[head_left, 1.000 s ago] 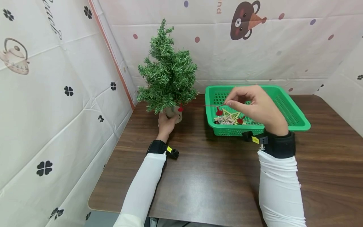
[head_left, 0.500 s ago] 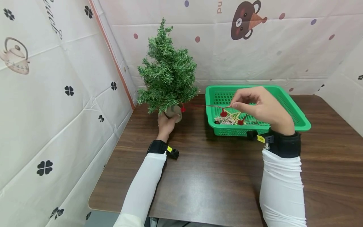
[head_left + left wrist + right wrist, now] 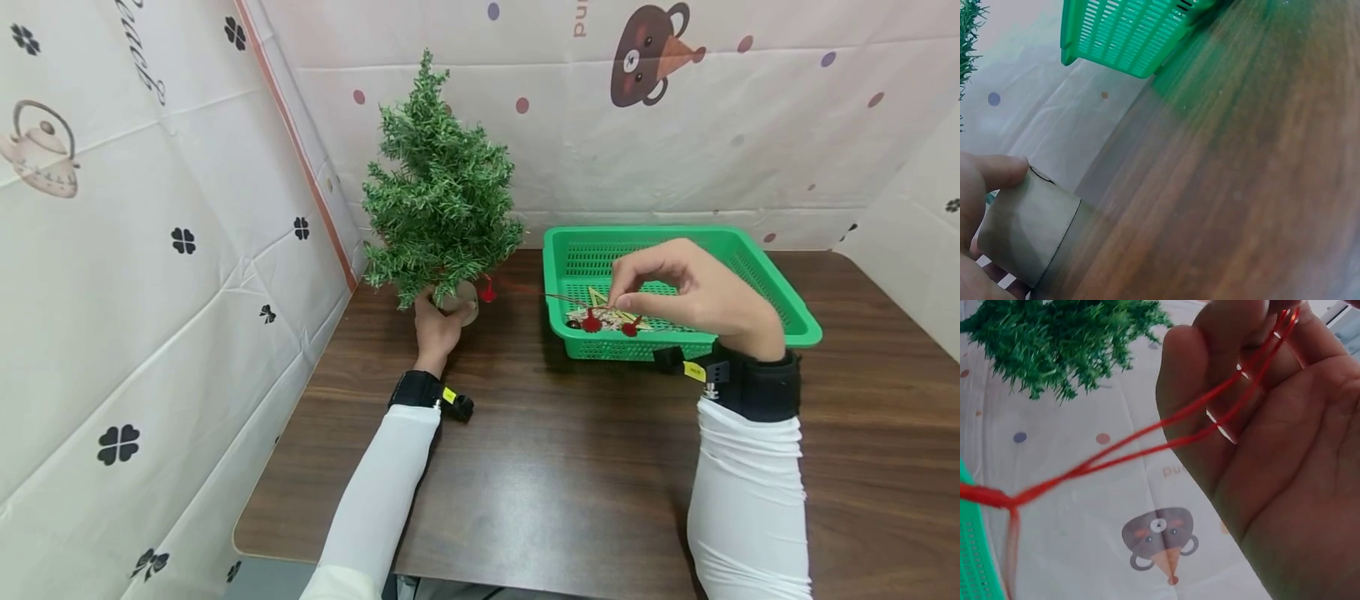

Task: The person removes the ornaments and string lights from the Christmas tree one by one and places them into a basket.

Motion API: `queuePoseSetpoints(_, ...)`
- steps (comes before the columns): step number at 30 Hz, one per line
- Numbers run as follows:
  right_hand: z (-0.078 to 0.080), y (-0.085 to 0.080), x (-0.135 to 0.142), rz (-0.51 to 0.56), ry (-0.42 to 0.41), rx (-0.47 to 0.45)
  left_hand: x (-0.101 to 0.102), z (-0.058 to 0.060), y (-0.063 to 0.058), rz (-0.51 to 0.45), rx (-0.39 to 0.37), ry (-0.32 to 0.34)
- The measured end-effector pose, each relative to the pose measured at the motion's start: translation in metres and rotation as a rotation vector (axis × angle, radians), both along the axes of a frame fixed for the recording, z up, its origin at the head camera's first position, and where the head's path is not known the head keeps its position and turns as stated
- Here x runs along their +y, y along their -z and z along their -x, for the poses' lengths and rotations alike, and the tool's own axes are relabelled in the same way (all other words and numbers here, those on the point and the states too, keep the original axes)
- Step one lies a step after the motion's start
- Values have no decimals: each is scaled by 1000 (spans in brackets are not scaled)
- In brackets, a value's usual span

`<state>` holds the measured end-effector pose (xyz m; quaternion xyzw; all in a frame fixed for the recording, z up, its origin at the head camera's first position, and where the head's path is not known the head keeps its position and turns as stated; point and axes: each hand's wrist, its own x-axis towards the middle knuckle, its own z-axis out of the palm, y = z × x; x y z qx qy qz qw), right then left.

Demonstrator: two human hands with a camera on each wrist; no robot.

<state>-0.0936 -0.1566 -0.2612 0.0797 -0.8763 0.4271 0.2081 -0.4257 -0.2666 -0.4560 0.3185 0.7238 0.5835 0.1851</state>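
A small green artificial Christmas tree (image 3: 442, 183) stands at the back left. My left hand (image 3: 437, 333) grips its pale round base (image 3: 459, 302); the thumb lies on the base's upper edge in the left wrist view. Over the green basket, my right hand (image 3: 693, 292) pinches a thin red cord (image 3: 1122, 450) between thumb and fingers. Two strands run through those fingers from a knot in the right wrist view. Small red ornaments (image 3: 592, 321) hang below the hand, and another red ornament (image 3: 487, 293) hangs beside the tree's base. The cord spans the gap between tree and basket.
A green plastic basket (image 3: 795, 333) sits at the back right of the wooden table (image 3: 555, 467). Inside it lie a yellow star (image 3: 597, 298) and other small decorations, partly covered by the red ornaments. Patterned cloth (image 3: 465, 50) hangs behind and on the left.
My right hand has moved right and a little lower, drawing the red cord with it. The tree has turned in my left hand's grip, and the ornament by its base has shifted slightly right.
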Motion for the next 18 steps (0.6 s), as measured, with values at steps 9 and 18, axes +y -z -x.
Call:
queuePoseSetpoints(9,11,0,-11,-17,-152,-213,0,2,0,54,55,2)
queuePoseSetpoints(18,20,2,-17,-55,-191,-332,1,3,-1,42,116,-9)
